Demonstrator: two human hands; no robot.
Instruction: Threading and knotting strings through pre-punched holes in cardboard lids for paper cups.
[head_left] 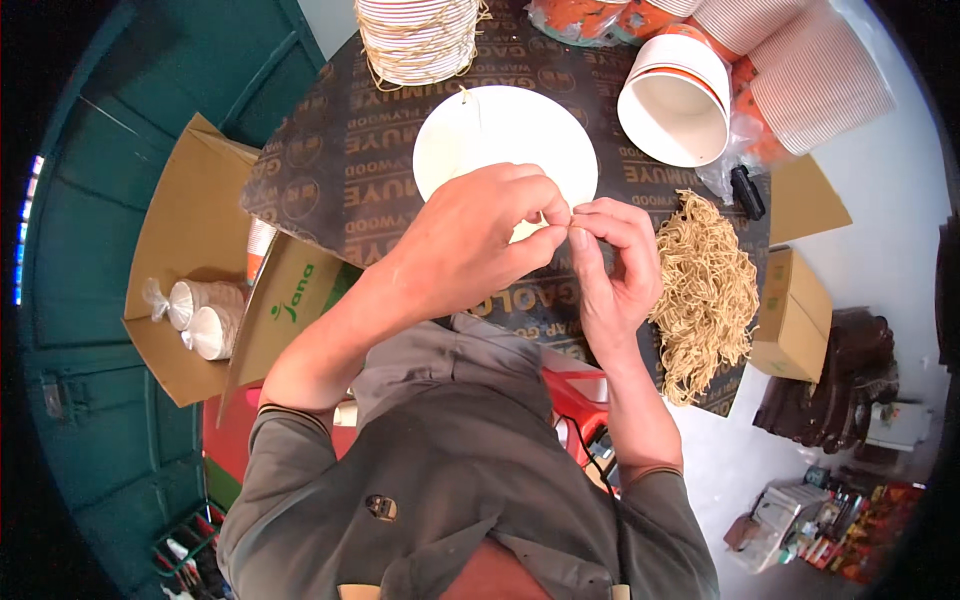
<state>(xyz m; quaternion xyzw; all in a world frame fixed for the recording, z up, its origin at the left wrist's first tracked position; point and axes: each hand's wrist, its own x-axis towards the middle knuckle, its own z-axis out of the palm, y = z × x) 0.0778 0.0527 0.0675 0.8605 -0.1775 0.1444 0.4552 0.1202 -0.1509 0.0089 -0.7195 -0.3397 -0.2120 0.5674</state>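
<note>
My left hand (490,225) and my right hand (615,265) meet fingertip to fingertip over the near right edge of a white round disc (505,125), perhaps a paper lid. Both hands are closed in a pinch; what lies between the fingertips is too small to make out. A bit of thin beige cord (464,97) shows at the disc's far edge. Right of my right hand lies a loose heap of beige cords (705,300). At the far side stands a stack of white round pieces (418,40) with cords hanging around its rims.
White paper bowls (675,115) lie on their side at the back right, beside bagged stacked bowls (820,85) and a black object (747,193). The dark printed tabletop (385,150) has a curved left edge. An open carton (180,270) with wrapped stacks stands left; another box (792,315) stands right.
</note>
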